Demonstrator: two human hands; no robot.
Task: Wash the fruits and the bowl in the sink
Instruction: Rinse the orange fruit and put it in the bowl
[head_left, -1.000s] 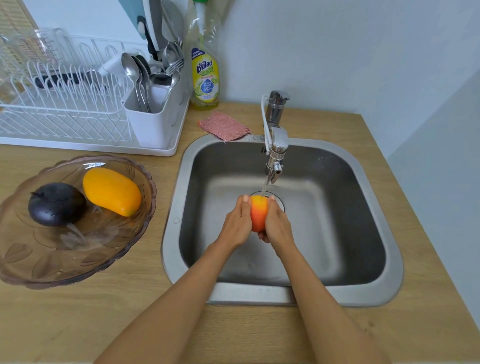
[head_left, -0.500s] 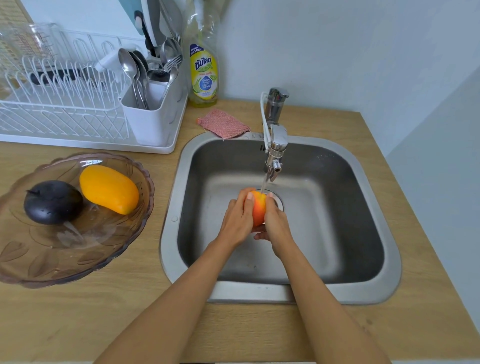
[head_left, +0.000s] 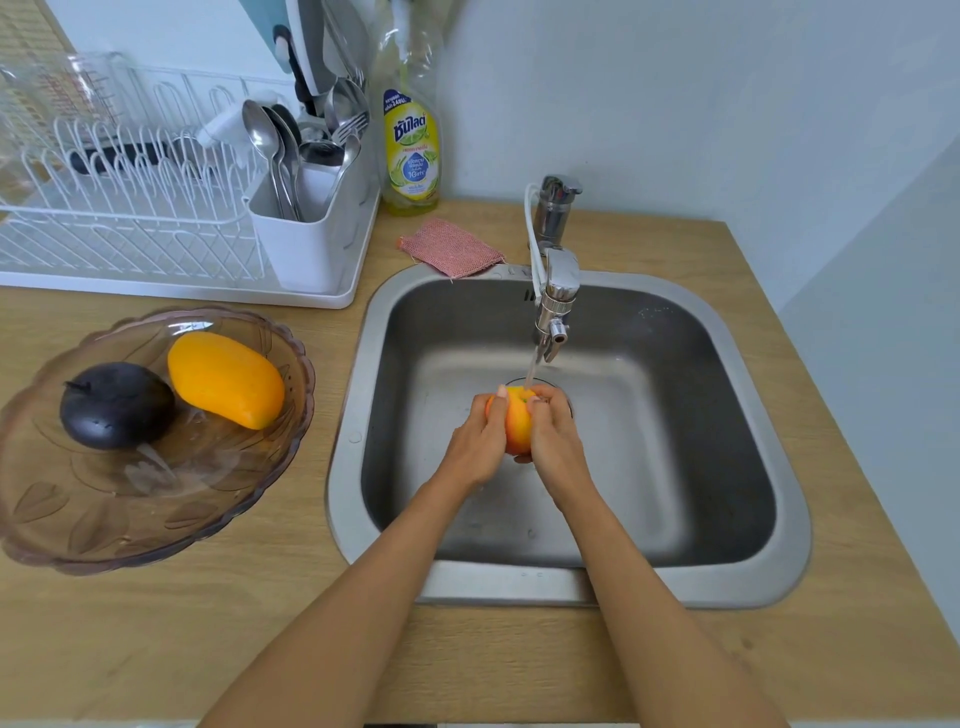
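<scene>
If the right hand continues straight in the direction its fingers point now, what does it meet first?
The right hand points away from the person, up the picture. First in that line is probably the water stream, then the faucet, though depth is hard to judge from above.

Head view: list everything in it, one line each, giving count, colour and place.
peach: one, orange-red, held over the sink under the water
mango: one, yellow, in the bowl
dark fruit: one, near black, in the bowl, left of the mango
bowl: one, clear brownish, counter left of the sink
sink: one, steel, set in the wooden counter
tap: one, chrome, running, back rim of the sink
scrub pad: one, pink, behind the sink
soap bottle: one, yellow, against the wall
dish rack: one, white, back left, cutlery in its holder
left hand: one, gripping the peach
right hand: one, gripping the peach
</scene>
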